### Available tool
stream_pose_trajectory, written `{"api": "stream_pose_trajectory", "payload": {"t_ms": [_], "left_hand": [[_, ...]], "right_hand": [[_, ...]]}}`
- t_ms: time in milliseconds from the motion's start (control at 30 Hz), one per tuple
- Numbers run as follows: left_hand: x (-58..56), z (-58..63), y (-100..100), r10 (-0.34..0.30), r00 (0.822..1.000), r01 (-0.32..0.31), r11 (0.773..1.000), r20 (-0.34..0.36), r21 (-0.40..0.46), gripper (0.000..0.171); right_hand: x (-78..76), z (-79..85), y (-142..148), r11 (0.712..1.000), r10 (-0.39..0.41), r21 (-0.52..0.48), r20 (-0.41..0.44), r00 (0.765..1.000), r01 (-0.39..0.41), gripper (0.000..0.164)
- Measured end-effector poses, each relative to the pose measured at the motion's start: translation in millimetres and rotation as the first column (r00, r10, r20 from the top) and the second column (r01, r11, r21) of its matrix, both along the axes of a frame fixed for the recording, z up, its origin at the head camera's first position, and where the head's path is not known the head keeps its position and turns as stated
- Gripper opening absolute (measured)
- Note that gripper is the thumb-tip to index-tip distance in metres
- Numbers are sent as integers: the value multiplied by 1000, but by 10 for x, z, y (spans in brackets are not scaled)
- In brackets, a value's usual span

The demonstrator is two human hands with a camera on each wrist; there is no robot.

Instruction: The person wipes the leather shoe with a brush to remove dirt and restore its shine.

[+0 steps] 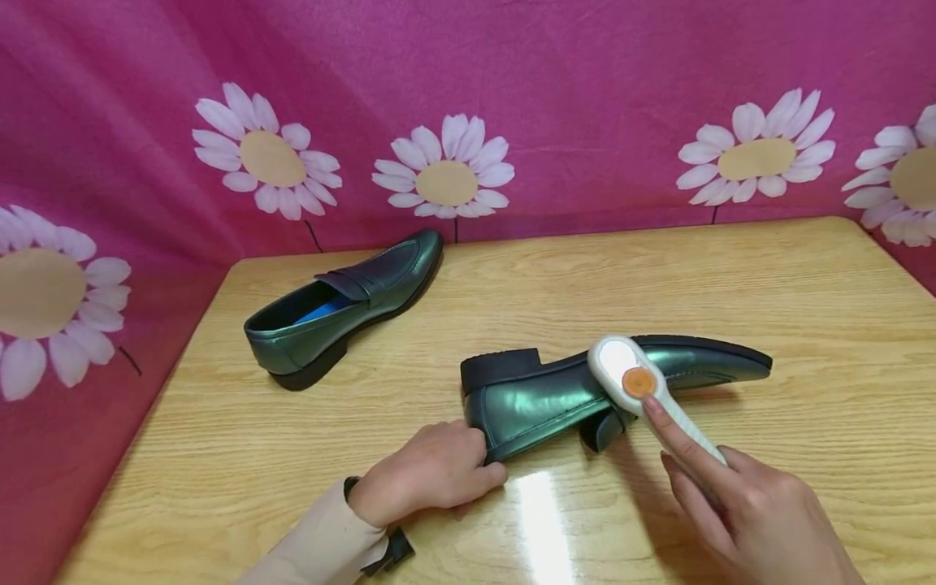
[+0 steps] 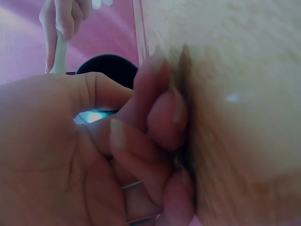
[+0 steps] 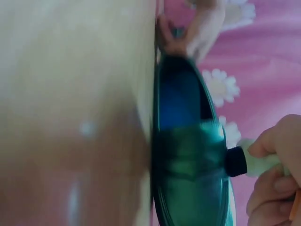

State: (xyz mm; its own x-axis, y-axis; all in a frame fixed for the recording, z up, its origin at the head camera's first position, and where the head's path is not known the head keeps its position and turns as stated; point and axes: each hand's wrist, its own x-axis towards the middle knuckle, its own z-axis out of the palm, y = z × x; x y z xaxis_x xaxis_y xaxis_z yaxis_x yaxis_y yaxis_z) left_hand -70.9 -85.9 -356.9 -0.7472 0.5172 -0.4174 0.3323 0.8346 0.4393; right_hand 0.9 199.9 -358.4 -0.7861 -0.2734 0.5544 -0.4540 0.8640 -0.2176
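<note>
A dark green metallic loafer (image 1: 541, 406) lies on its side on the table, toe to the right and sole facing away. My left hand (image 1: 431, 467) grips its heel end by the opening, fingers curled in the left wrist view. In my right hand (image 1: 760, 512) is a white handheld electric shoe polisher (image 1: 617, 361), index finger on its orange button (image 1: 639, 382). Its head overlaps the middle of the loafer's side. The right wrist view shows the polisher's black pad (image 3: 235, 162) against the upper, beside the blue-lined opening.
The matching loafer (image 1: 387, 284) stands upright at the back left of the wooden table (image 1: 219, 471), toe toward the back. A pink cloth (image 1: 585, 106) with white daisies hangs behind and beside the table. A black strap (image 1: 391, 552) shows at the left wrist.
</note>
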Motion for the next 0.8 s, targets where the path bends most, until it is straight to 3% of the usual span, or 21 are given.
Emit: {"api": "stream_pose_trajectory", "payload": {"t_ms": [100, 167, 267, 400, 500, 800], "left_hand": [[6, 3, 0, -6, 1000, 6, 1000, -7, -6, 55], [9, 5, 1, -7, 1000, 7, 1000, -12, -9, 55], [8, 9, 5, -4, 1000, 4, 1000, -5, -7, 56], [7, 12, 2, 11, 1000, -11, 1000, 3, -1, 56], [9, 13, 2, 16, 1000, -16, 1000, 2, 9, 56], [20, 10, -12, 30, 1000, -30, 999, 5, 15, 57]], "right_hand": [[55, -43, -79, 996, 88, -15, 17, 996, -87, 51], [103, -50, -137, 996, 92, 14, 72, 993, -93, 43], [130, -30, -160, 996, 68, 45, 105, 992, -73, 46], [81, 20, -110, 999, 29, 37, 50, 998, -31, 41], [42, 32, -79, 999, 26, 38, -1, 1000, -26, 53], [25, 15, -74, 996, -3, 84, 0, 1000, 3, 56]]}}
